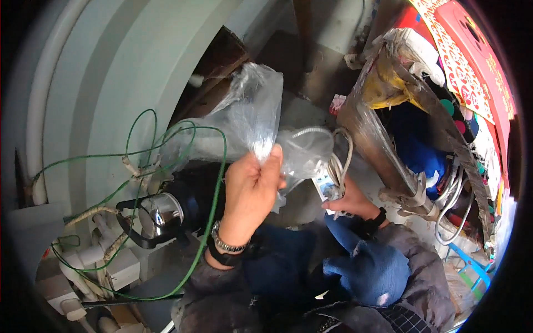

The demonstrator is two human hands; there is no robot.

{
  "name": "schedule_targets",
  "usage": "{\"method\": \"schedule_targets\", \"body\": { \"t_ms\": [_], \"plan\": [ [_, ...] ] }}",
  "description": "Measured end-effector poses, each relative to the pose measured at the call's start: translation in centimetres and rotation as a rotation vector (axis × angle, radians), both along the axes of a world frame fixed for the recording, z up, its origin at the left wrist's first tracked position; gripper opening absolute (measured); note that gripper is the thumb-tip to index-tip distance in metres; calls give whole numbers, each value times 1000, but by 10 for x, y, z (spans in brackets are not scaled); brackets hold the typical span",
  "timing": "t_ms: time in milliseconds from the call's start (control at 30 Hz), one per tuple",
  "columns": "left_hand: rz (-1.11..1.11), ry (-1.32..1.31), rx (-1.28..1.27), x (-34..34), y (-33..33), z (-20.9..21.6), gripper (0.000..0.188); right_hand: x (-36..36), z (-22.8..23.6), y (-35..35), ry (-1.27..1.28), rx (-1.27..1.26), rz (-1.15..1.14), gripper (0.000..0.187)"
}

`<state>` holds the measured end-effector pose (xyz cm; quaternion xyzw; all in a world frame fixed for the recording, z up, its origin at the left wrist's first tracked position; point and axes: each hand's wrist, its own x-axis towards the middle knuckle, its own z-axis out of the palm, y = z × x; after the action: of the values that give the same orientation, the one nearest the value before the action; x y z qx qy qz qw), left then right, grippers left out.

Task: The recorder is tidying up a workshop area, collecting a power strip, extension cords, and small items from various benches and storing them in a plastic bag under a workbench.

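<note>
My left hand (249, 191) is closed, pinching the gathered neck of a clear plastic bag (252, 102) between thumb and fingers. The bag's crumpled film spreads above the fist and off to the left. Close by on the right, my right hand (358, 201) grips a coiled pale cable (348, 150) together with a white block (321, 188), which looks like a power strip. Part of the clear film lies across the coil. The right fingers are partly hidden behind the block. Below the right wrist, a blue knitted glove or cloth (375, 272) lies on my lap.
A loose green wire (214, 222) loops along the left, over a shiny metal pot with a black handle (166, 213). White pipes (83, 258) stand at lower left. An open cardboard box (377, 150) holds blue cloth on the right, near red packaging (477, 61) and another hanging cable (438, 227).
</note>
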<state>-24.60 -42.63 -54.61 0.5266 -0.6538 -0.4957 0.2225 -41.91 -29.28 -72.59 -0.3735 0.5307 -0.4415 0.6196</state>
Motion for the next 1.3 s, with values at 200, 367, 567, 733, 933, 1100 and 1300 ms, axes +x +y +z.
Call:
{"method": "schedule_targets", "body": {
  "t_ms": [200,367,567,733,933,1100,1300],
  "plan": [
    [41,-173,-250,7,-9,-11,47,-8,1,10,-2,68,24,84],
    [-79,-335,-500,14,-11,-9,36,-29,20,39,301,44,117,91],
    [-189,-340,-719,16,-2,-35,17,-38,76,43,598,-209,174,94],
    [-211,91,-74,20,1,-120,19,-22,86,-12,450,-610,129,105],
    [-251,382,336,18,-10,-88,23,13,60,-56,-221,-262,56,104],
    [-173,181,58,29,-7,-85,19,22,66,-59,-154,-296,121,107],
    [498,-64,-348,33,-31,-124,33,2,74,-22,-185,-183,-33,109]
  ]
}}
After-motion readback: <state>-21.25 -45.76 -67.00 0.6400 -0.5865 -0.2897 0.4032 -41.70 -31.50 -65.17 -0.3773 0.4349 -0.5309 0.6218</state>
